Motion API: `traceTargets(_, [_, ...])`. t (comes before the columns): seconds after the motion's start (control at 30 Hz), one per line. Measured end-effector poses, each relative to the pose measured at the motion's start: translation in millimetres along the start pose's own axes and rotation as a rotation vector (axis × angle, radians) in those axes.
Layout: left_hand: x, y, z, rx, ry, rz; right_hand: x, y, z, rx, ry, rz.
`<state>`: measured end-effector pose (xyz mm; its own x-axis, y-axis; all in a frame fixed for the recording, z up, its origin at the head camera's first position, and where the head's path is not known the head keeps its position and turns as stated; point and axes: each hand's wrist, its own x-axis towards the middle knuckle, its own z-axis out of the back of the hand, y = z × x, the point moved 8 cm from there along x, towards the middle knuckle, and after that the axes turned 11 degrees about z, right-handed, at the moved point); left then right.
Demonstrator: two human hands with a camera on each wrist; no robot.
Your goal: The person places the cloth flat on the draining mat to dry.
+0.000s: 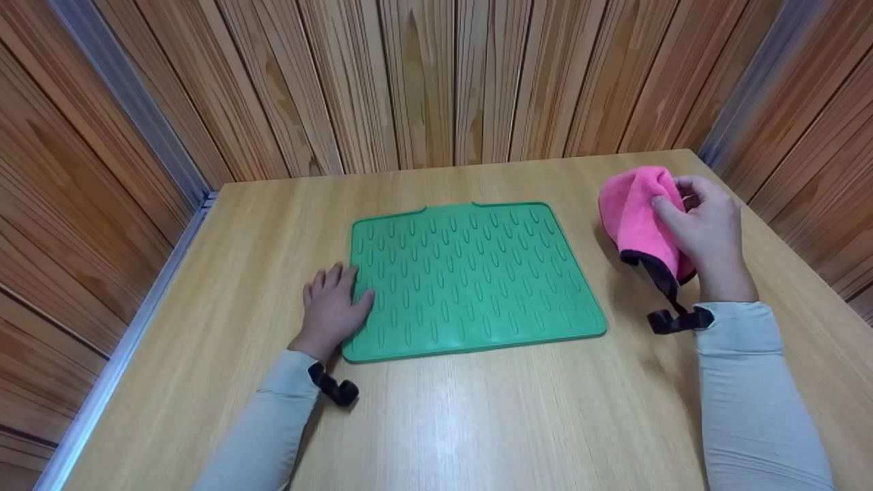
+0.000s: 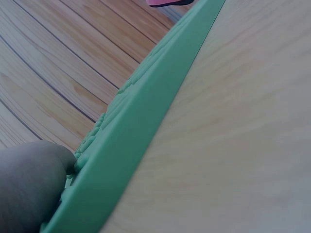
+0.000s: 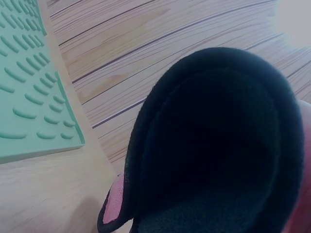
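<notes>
A green mat (image 1: 470,276) with raised oval ridges lies flat on the table. My left hand (image 1: 332,307) rests at its left edge, fingers straight and spread, the thumb over the mat. In the left wrist view, a rounded part of that hand (image 2: 31,184) touches the mat's edge (image 2: 131,124). Right of the mat, my right hand (image 1: 713,221) pinches a pink fabric pouch (image 1: 634,215) with black trim between thumb and fingers. The pouch hangs with its open end downward. From the right wrist, the pouch's black rim (image 3: 218,56) surrounds a dark hollow inside; the right fingers are hidden there.
The light wooden table (image 1: 436,429) reaches back to a wood-panelled wall (image 1: 423,82). More panelling stands on the left and right, with grey metal strips (image 1: 136,320) at the corners. Black straps (image 1: 334,385) hang from both wrists.
</notes>
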<state>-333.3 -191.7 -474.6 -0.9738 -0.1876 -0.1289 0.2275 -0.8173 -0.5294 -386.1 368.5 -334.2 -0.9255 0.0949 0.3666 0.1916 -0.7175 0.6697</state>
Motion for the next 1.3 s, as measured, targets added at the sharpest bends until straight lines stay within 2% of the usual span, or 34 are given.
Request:
traceTargets(0.47, [-1.5, -0.3, 1.0, -0.016, -0.003, -0.004, -0.6, 5.2, -1.3, 0.003, 0.023, 0.003])
traceTargets(0.73, [-1.4, 0.2, 1.4, -0.005, -0.026, -0.019, -1.7, 9.4, -2.4, 0.001, 0.01, 0.016])
traceTargets(0.93, [-1.3, -0.2, 1.7, -0.003, -0.02, -0.015, -2.6, 12.5, -2.2, 0.009, 0.025, 0.015])
traceTargets(1.3, [-1.1, -0.1, 1.1, -0.001, -0.009, -0.011, -5.9, 23.5, -1.6, -0.004, 0.002, 0.034])
